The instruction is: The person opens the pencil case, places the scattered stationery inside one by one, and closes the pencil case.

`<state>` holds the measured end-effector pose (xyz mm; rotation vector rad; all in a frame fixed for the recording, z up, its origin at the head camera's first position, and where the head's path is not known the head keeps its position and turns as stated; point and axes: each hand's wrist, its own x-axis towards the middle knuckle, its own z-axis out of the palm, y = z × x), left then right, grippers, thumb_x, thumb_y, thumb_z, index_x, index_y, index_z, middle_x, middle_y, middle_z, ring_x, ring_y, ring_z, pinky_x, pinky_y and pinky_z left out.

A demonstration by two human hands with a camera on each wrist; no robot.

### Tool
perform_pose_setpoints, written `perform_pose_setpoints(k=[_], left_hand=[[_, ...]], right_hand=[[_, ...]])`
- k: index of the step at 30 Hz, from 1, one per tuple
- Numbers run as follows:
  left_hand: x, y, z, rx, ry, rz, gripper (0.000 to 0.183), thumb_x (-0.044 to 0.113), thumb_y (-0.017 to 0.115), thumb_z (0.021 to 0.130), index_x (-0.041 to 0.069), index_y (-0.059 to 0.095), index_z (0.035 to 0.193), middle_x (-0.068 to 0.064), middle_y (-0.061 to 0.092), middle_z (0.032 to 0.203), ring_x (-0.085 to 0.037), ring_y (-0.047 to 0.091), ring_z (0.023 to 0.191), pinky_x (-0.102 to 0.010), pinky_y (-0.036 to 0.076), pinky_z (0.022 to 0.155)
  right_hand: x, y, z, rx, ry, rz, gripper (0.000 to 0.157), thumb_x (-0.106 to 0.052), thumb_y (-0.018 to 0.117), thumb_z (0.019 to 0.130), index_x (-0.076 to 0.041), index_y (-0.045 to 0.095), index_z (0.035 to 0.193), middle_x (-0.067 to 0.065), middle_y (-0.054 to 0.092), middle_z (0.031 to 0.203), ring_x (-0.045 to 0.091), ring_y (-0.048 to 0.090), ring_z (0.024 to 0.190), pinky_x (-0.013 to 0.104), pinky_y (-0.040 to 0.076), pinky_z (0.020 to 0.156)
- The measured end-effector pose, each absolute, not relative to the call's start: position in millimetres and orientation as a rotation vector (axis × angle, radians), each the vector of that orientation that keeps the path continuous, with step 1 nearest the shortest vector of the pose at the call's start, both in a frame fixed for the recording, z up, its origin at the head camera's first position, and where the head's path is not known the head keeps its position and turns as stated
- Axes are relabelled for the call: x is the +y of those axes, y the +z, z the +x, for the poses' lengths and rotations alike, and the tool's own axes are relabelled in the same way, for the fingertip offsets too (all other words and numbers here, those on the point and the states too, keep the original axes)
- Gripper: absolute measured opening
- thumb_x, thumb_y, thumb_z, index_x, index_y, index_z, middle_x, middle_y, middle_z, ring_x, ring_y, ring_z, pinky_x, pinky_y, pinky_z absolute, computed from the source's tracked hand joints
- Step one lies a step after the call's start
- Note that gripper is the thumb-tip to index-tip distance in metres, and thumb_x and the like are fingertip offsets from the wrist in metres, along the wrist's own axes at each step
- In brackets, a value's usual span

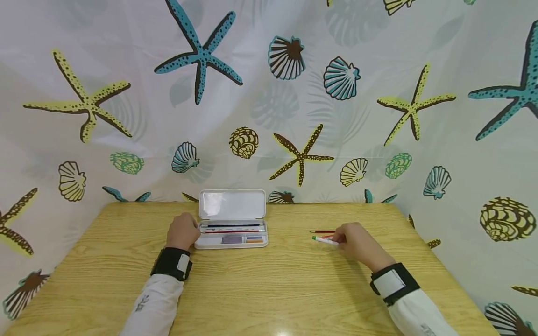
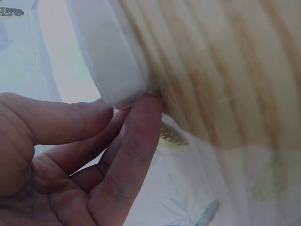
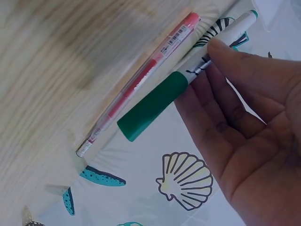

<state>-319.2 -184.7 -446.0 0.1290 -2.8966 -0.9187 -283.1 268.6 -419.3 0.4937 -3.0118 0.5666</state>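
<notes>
A white pencil case [image 1: 232,245] lies on the table with its lid [image 1: 232,204] raised at the back. Inside are a dark pencil [image 1: 235,226], a red pencil [image 1: 233,231], a grey-purple block [image 1: 232,239] and a small blue-and-orange item [image 1: 254,240]. My left hand [image 1: 183,232] pinches the case's left end between thumb and fingers, seen close in the left wrist view. My right hand [image 1: 354,239] holds a white marker [image 3: 157,103] with a green cap, over the table's right side. Below it lie a red pen [image 3: 141,80] and a red pencil [image 1: 321,232].
The wooden table [image 1: 269,289] ends at the back against a hanging cloth [image 1: 269,107] printed with starfish and shells. The cloth also runs along both sides. Black bands [image 1: 171,263] circle both wrists over white sleeves.
</notes>
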Motion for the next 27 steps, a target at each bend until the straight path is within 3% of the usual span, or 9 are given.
perform_pose_setpoints(k=[16, 27], left_hand=[[-185.2, -448.6, -320.9, -2.892, -0.912, 0.127, 0.021, -0.005, 0.059, 0.08, 0.003, 0.058, 0.061, -0.003, 0.045, 0.059, -0.02, 0.044, 0.055, -0.031, 0.032, 0.049], [-184.5, -448.4, -321.4, -2.893, -0.922, 0.123, 0.029, -0.006, 0.058, 0.08, 0.007, 0.05, 0.056, -0.001, 0.039, 0.055, -0.017, 0.038, 0.051, -0.028, 0.028, 0.047]], right_hand=[[257.6, -404.1, -289.0, -2.925, 0.585, 0.592, 0.011, 0.006, 0.077, 0.085, -0.004, 0.077, 0.09, 0.001, 0.066, 0.08, 0.013, 0.057, 0.07, 0.032, 0.051, 0.065], [230.9, -392.5, -294.2, -2.878, 0.603, 0.621, 0.01, 0.002, 0.078, 0.086, -0.005, 0.078, 0.092, -0.001, 0.064, 0.081, 0.011, 0.06, 0.073, 0.031, 0.053, 0.067]])
